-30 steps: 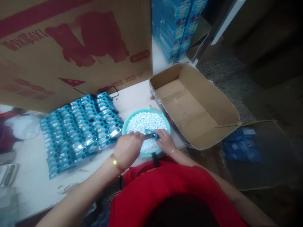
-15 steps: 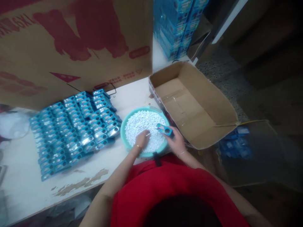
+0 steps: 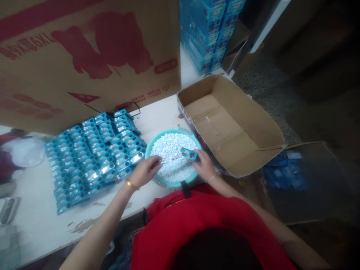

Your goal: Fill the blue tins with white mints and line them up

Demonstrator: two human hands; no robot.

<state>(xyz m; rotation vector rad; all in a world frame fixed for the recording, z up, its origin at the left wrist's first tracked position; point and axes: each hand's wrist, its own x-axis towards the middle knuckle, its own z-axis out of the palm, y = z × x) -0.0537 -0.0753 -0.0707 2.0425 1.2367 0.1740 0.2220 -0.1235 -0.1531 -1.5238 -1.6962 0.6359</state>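
A round turquoise basin [image 3: 149, 174] full of small white pellets [image 3: 174, 144] stands on the table in front of me. My right hand [image 3: 205, 167] grips a small blue printed box [image 3: 189, 154] with a dark round spot, tilted over the basin's right side. At the basin's left rim, my left hand [image 3: 146, 170] has its fingers pinched together. Something small and shiny shows at those fingertips, too blurred to name. Left of the basin, many matching blue boxes [image 3: 95, 157] lie in close rows.
An open cardboard box [image 3: 233, 131] stands right of the basin. Behind the rows rises a large printed carton [image 3: 118, 45]. Blue packages [image 3: 208, 33] are stacked at the back. More blue packs [image 3: 285, 172] lie at lower right. A clear bag [image 3: 25, 150] sits far left.
My left hand has moved left, from among the pellets to the basin's left rim. My right hand, still with the blue box, has shifted slightly left. The view has shifted slightly.
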